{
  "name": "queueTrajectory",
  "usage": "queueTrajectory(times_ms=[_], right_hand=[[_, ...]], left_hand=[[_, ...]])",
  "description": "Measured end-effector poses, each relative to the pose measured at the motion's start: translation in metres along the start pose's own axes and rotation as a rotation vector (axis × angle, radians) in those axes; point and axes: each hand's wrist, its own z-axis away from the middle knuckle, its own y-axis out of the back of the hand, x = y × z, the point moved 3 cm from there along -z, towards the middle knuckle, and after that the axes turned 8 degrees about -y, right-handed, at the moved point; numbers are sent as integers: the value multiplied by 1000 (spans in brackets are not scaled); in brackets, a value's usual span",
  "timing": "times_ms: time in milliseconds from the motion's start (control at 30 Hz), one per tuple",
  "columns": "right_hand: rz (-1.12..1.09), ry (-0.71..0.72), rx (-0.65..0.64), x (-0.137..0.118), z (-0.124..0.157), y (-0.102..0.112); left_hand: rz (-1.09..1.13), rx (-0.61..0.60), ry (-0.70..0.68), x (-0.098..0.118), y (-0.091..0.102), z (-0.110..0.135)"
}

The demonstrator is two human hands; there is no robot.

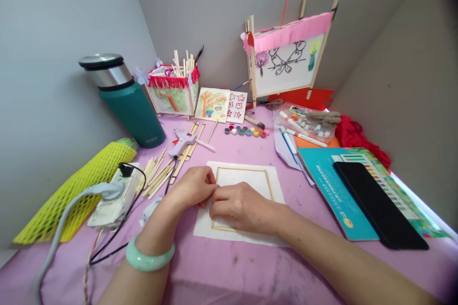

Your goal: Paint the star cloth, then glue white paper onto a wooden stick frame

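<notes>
A white paper sheet [277,186] lies on the purple table, with a square frame of thin wooden sticks [243,169] on it. My left hand [191,186], a green bangle at its wrist, is curled with its fingertips pressed on the frame's left stick. My right hand [239,207] lies across the frame's lower left part, its fingers bent and pinching the same stick right beside the left hand. Both hands cover that corner of the frame.
A glue gun [182,140] and loose wooden sticks [159,176] lie to the left, near a power strip [114,195], a yellow foam net [78,186] and a green flask [125,100]. Paint pots [246,130], paper lanterns [288,57], a booklet [329,181] with a black phone [379,205] sit behind and right.
</notes>
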Motion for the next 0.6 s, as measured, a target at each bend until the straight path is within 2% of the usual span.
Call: queueTrajectory(times_ms=[600], right_hand=[[32,34,51,0,0,-3]], left_hand=[[15,16,-37,-1,-1,-1]])
